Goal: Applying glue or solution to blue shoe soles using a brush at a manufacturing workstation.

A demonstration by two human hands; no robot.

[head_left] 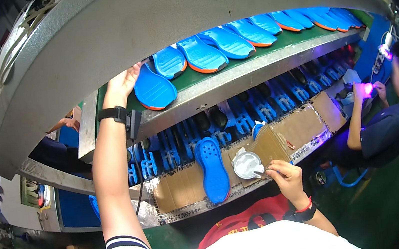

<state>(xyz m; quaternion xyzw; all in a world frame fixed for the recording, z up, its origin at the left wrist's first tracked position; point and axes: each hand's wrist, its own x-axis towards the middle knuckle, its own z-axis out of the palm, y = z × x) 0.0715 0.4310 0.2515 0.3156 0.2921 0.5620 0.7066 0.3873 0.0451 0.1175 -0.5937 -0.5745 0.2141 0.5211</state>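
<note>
My left hand point(122, 83) reaches up to the green conveyor belt point(212, 70) and touches the edge of a blue shoe sole with an orange rim point(154, 87), the nearest in a row of several. My right hand point(282, 174) is closed around a small brush handle, its tip in a round white glue bowl point(246, 164) on the cardboard-covered ledge point(182, 187). Another blue sole with holes point(213, 168) lies flat on that ledge between my hands. A black band sits on each wrist.
A lower rack with blue holders and dark shoe lasts point(257, 102) runs under the belt. A grey machine hood point(146, 25) arches overhead. A seated person point(385, 120) at the right holds a glowing pink light. Another person point(63, 124) works at the far left.
</note>
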